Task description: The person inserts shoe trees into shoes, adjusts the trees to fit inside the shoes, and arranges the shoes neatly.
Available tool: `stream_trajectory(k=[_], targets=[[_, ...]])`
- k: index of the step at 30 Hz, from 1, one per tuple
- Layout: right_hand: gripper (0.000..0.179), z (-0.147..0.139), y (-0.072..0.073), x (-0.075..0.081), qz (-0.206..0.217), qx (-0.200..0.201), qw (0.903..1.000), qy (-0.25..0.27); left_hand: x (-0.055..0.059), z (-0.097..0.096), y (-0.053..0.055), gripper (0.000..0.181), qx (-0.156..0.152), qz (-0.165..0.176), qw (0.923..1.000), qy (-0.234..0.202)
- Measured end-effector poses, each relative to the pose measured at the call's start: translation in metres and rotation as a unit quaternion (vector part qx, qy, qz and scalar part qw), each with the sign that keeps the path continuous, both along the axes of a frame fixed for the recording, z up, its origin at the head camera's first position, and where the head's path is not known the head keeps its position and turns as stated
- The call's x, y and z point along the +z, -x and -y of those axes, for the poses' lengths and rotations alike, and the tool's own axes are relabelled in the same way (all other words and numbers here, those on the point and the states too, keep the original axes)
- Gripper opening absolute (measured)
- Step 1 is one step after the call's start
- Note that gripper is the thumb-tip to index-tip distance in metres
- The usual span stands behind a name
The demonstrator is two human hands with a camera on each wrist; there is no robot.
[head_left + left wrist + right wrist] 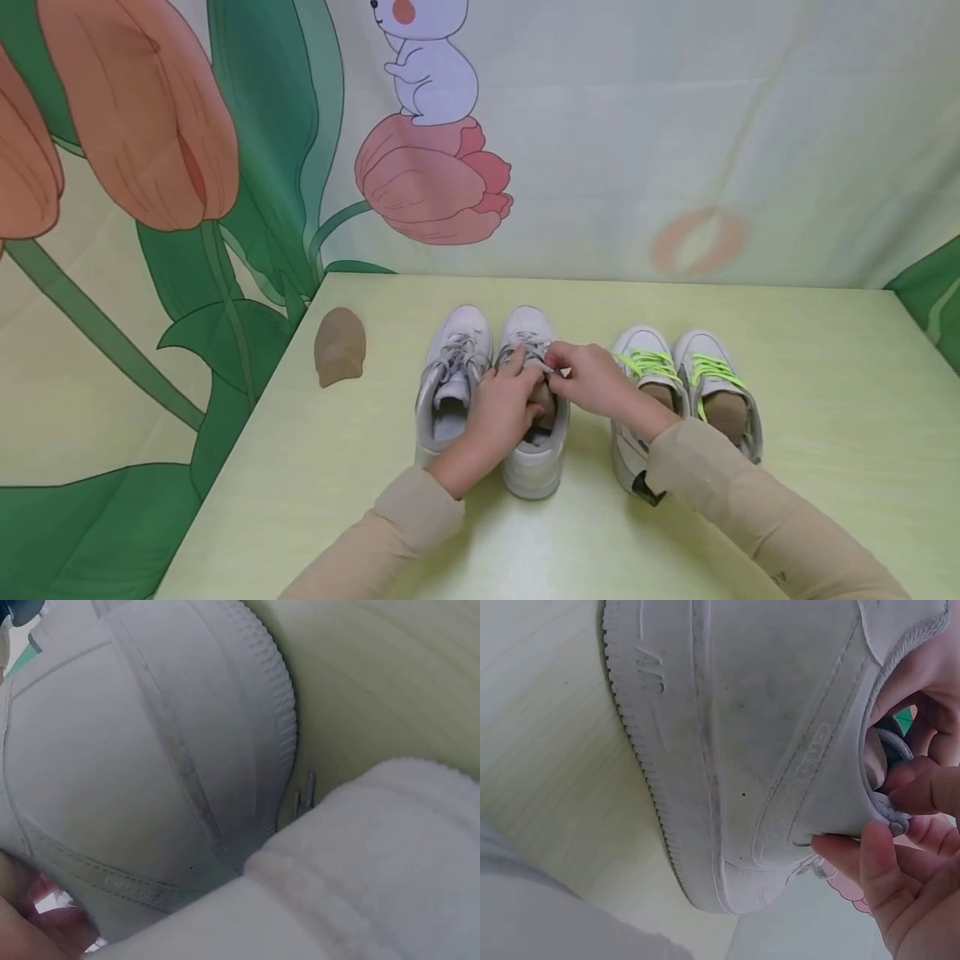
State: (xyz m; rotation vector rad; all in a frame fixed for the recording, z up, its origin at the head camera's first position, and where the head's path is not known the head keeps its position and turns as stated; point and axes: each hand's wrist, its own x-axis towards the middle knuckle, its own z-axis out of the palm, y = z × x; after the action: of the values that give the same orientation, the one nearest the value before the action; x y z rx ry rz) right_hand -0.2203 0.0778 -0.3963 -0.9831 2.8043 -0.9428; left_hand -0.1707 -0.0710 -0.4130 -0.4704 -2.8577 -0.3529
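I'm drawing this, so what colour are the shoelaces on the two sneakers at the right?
The shoelaces are bright yellow-green; they show best in the head view.

This looks to me like a dressed-up tabletop corner: a pale yellow-green table (840, 400) backed by creased cloth (600, 150) printed with big tulips (146, 108) and a white cartoon animal (437, 79). Home or studio, I can't tell.
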Motion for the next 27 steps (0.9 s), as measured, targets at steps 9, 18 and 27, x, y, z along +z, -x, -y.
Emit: stream_trajectory(k=[9, 18, 27], targets=[[0.005, -0.002, 0.002, -0.003, 0.0, 0.006, 1.0, -0.003, 0.003, 0.0, -0.008, 0.03, 0.022, -0.067, 0.9961, 0.053], [0.007, -0.002, 0.005, -0.003, 0.009, 0.0, 0.9998, -0.018, 0.008, 0.004, -0.016, 0.03, 0.023, -0.056, 0.9981, -0.007], [0.007, -0.003, 0.003, -0.001, 0.008, 0.006, 0.9998, -0.018, 0.008, 0.006, -0.02, 0.03, 0.017, -0.038, 0.9991, -0.01]])
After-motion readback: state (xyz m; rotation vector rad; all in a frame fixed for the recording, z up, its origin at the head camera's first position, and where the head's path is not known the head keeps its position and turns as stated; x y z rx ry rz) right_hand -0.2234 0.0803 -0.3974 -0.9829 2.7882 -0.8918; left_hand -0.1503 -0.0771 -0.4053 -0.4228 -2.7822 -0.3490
